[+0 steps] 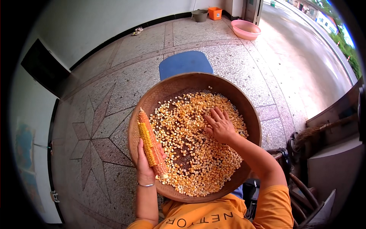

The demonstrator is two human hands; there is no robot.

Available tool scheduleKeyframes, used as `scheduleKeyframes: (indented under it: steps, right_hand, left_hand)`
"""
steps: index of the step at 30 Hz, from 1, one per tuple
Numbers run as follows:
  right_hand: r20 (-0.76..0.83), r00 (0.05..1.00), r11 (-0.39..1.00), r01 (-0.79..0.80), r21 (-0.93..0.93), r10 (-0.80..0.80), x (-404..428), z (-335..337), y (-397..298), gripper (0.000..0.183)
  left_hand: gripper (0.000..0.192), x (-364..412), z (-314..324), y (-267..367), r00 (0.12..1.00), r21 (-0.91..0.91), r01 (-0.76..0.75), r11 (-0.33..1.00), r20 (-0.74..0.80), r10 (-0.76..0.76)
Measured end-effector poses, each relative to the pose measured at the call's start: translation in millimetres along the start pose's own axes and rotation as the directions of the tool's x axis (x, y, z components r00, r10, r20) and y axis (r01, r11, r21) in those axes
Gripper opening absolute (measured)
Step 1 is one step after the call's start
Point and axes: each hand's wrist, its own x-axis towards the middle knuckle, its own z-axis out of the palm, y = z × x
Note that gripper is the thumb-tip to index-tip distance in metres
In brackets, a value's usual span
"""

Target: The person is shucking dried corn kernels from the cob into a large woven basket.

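My left hand [146, 164] grips a partly shelled corn cob [151, 143] at the left side of a round woven sieve basket [194, 76]. Yellow kernels still cover a strip along the cob's left side, while the rest is bare and pinkish-orange. Loose corn kernels [197, 183] lie spread across the basket's mesh bottom, which shows through in dark patches. On the right part of these kernels rests my right hand [220, 126], palm down with its fingers spread. Whether any kernels are under that palm is hidden.
Beyond the basket's far rim stands a blue stool seat [186, 63]. A pink basin [246, 30], an orange bin [215, 13] and a grey bucket [199, 15] are near the doorway. Sandals [137, 31] lie by the wall. At right are a broom [311, 133] and wooden furniture [304, 186].
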Motion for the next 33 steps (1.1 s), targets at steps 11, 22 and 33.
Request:
scheduleKeyframes:
  steps: [11,22,33]
  right_hand:
    - [0.180,0.780,0.797,0.562,0.224,-0.600,-121,4,-84,0.082]
    - [-0.030,0.850,0.849,0.526,0.045,-0.525,-25,21,-97,0.040]
    - [0.247,0.912,-0.766,-0.409,0.496,-0.326,-21,-7,1,0.032]
  left_hand:
    - [0.044,9,10,-19,0.996,-0.001,0.065,0.998,0.068,-0.065]
    - [0.046,-6,10,-16,0.993,0.038,0.080,0.996,0.085,-0.083]
    - [0.044,-4,11,-15,0.994,0.022,0.080,0.997,0.078,-0.082]
